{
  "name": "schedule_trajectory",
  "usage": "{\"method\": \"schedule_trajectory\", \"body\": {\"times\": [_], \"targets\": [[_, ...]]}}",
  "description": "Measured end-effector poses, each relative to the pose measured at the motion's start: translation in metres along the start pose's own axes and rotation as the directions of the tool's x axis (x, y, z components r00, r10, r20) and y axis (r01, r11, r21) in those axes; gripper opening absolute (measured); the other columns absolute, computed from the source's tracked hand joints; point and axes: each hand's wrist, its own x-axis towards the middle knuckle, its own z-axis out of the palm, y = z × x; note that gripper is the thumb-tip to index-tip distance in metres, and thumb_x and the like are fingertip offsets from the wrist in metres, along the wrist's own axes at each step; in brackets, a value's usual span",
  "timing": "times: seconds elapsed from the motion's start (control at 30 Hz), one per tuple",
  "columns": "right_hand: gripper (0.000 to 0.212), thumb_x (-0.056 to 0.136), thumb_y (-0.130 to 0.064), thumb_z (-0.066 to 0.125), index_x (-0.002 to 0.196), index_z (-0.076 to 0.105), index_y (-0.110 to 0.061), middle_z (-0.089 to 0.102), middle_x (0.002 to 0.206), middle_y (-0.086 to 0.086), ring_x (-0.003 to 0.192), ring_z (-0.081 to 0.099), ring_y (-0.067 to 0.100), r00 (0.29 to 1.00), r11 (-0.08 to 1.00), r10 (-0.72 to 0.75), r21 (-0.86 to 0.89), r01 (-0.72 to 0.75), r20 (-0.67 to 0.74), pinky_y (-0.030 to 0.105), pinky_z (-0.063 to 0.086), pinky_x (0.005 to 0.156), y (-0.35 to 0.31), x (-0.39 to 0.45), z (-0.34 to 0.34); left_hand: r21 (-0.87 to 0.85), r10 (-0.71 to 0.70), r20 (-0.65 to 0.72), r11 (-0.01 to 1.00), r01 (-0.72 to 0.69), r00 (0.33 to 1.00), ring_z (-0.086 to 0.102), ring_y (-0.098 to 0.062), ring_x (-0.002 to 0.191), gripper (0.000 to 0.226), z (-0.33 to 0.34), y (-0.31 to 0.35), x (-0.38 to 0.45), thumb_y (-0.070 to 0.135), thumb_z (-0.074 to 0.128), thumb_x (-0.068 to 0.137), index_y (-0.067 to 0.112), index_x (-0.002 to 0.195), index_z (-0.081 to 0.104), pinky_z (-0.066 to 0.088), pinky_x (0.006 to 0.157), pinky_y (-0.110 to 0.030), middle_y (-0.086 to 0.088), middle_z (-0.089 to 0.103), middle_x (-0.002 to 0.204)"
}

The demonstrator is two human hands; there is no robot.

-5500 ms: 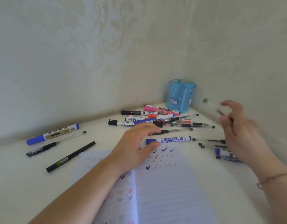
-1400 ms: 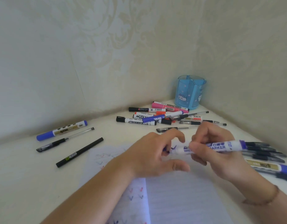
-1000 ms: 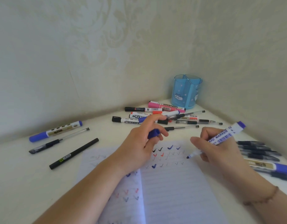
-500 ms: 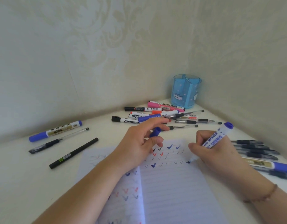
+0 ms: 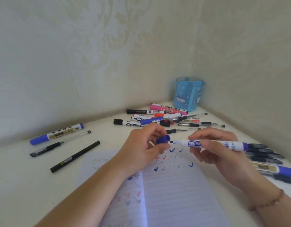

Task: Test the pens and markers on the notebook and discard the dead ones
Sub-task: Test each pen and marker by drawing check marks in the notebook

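My right hand (image 5: 218, 149) grips a white whiteboard marker with blue ends (image 5: 184, 142), held level above the open notebook (image 5: 174, 190), its blue tip pointing left. My left hand (image 5: 141, 149) pinches the marker's blue cap (image 5: 163, 139), whose open end faces the tip a short gap away. The page carries rows of blue, red and grey tick marks, and a fresh blue tick (image 5: 191, 164) sits at the right end of the lowest row.
A heap of markers and pens (image 5: 159, 117) lies beyond the notebook beside a blue pen holder (image 5: 189, 94) in the wall corner. A blue-capped marker (image 5: 56, 133), a clear pen (image 5: 59, 143) and a black pen (image 5: 75, 156) lie left. A row of dark pens (image 5: 264, 154) lies right.
The right hand lifted the marker off the page after drawing a blue tick and turned it level. The left hand brought the cap up in front of the tip.
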Motion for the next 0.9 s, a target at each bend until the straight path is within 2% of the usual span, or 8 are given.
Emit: {"method": "schedule_trajectory", "body": {"times": [0.07, 0.2, 0.27, 0.37, 0.6, 0.67, 0.77, 0.9], "targets": [[0.017, 0.071, -0.013, 0.06, 0.075, 0.074, -0.021, 0.067, 0.064, 0.014, 0.051, 0.047, 0.026, 1.0, 1.0, -0.013, -0.015, 0.012, -0.023, 0.024, 0.029, 0.047, 0.0, 0.0, 0.001, -0.007, 0.0, 0.004, 1.0, 0.0, 1.0, 0.067, -0.009, 0.067, 0.025, 0.0, 0.0, 0.0, 0.014, 0.075, 0.083, 0.032, 0.091, 0.059, 0.055, 0.063, -0.025, 0.007, 0.068, 0.085], [0.008, 0.069, -0.013, 0.064, 0.071, 0.067, -0.02, 0.066, 0.064, 0.016, 0.048, 0.045, 0.029, 0.998, 1.0, -0.017, -0.005, 0.017, -0.066, 0.026, 0.028, 0.047, 0.0, 0.001, 0.0, -0.01, 0.001, 0.019, 1.0, -0.001, 1.0, 0.065, -0.005, 0.064, 0.03, -0.001, 0.002, -0.001, 0.008, 0.075, 0.083, 0.035, 0.086, 0.061, 0.053, 0.06, -0.022, 0.014, 0.068, 0.079], [0.01, 0.071, -0.011, 0.063, 0.069, 0.067, -0.02, 0.068, 0.065, 0.016, 0.047, 0.045, 0.028, 0.997, 1.0, -0.009, -0.03, 0.006, -0.08, 0.022, 0.029, 0.045, 0.0, 0.002, 0.0, -0.016, 0.01, 0.026, 1.0, -0.009, 1.0, 0.063, -0.003, 0.063, 0.03, -0.001, 0.003, -0.001, 0.007, 0.074, 0.083, 0.034, 0.087, 0.062, 0.052, 0.059, -0.02, 0.016, 0.067, 0.079], [0.009, 0.072, -0.011, 0.078, 0.073, 0.072, -0.017, 0.071, 0.07, 0.017, 0.046, 0.047, 0.027, 0.999, 0.998, -0.008, -0.062, 0.005, -0.047, 0.018, 0.037, 0.041, -0.002, 0.0, 0.005, -0.023, 0.03, 0.042, 0.999, -0.029, 0.999, 0.062, -0.004, 0.061, 0.03, 0.0, 0.004, -0.001, 0.006, 0.073, 0.083, 0.034, 0.09, 0.064, 0.053, 0.06, -0.021, 0.018, 0.068, 0.079], [0.02, 0.068, -0.018, 0.071, 0.083, 0.074, -0.006, 0.074, 0.073, 0.011, 0.043, 0.054, 0.026, 0.998, 0.99, -0.034, -0.136, 0.026, -0.059, 0.014, 0.04, 0.043, -0.003, -0.001, 0.012, -0.111, 0.025, 0.0, 0.993, -0.025, 1.0, 0.065, -0.011, 0.055, 0.029, 0.002, 0.004, -0.003, -0.002, 0.07, 0.083, 0.026, 0.089, 0.068, 0.053, 0.059, -0.02, 0.009, 0.07, 0.064], [0.018, 0.067, -0.018, 0.071, 0.082, 0.074, -0.008, 0.074, 0.072, 0.009, 0.043, 0.058, 0.025, 0.998, 0.987, -0.043, -0.158, 0.034, -0.054, 0.015, 0.042, 0.045, -0.003, -0.002, 0.013, -0.115, 0.028, 0.005, 0.993, -0.028, 1.0, 0.065, -0.012, 0.054, 0.028, 0.002, 0.004, -0.004, -0.003, 0.07, 0.083, 0.025, 0.088, 0.069, 0.053, 0.058, -0.02, 0.006, 0.069, 0.062], [0.015, 0.067, -0.021, 0.073, 0.08, 0.076, -0.015, 0.074, 0.072, 0.009, 0.049, 0.065, 0.025, 0.997, 0.977, -0.071, -0.203, 0.064, -0.028, 0.023, 0.052, 0.052, -0.002, -0.004, 0.014, -0.12, 0.018, 0.051, 0.993, -0.012, 0.999, 0.063, -0.013, 0.05, 0.028, 0.001, 0.004, -0.004, -0.005, 0.068, 0.084, 0.023, 0.087, 0.069, 0.051, 0.056, -0.021, 0.001, 0.067, 0.057], [0.011, 0.071, -0.023, 0.073, 0.081, 0.077, -0.021, 0.073, 0.069, 0.009, 0.056, 0.068, 0.021, 0.995, 0.962, -0.095, -0.257, 0.092, 0.002, 0.024, 0.053, 0.057, -0.002, -0.009, 0.016, -0.136, 0.034, 0.064, 0.99, -0.025, 0.997, 0.06, -0.014, 0.047, 0.027, 0.001, 0.004, -0.008, -0.004, 0.067, 0.085, 0.023, 0.087, 0.069, 0.051, 0.051, -0.026, 0.001, 0.064, 0.054]]}}
